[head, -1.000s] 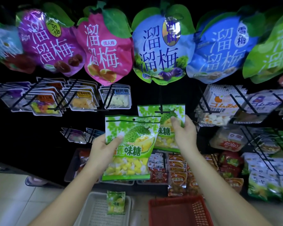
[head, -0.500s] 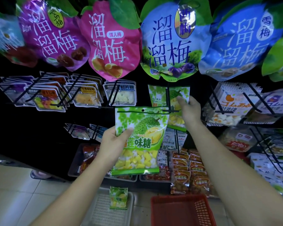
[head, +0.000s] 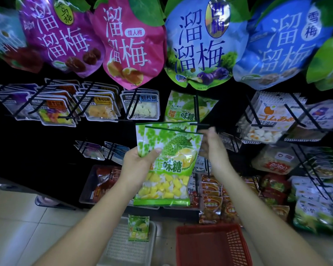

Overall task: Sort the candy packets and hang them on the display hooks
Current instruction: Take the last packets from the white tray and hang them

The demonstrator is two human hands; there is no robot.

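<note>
Left hand (head: 138, 166) grips green plastic durian-candy packets (head: 171, 164); right hand (head: 212, 148) hovers empty. Hanging step; next, probably thread one onto black wire hook (head: 197, 108).

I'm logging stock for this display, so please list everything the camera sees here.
Large plum bags: six, purple, pink, blue, green, top row, some cut off.
Held durian packets: two, green, centre.
Hung durian packet: one, green, centre hook.
Loose durian packet: one, green, in the tray.
White tray: one, floor, bottom centre.
Red basket: one, right of the tray.
Clear packets: many, left hooks.
White gummy packets: several, right hooks.
Red-orange packets: many, lower shelf.
Left hand: grips the held packets.
Right hand: blurred, open, beside them.
</note>
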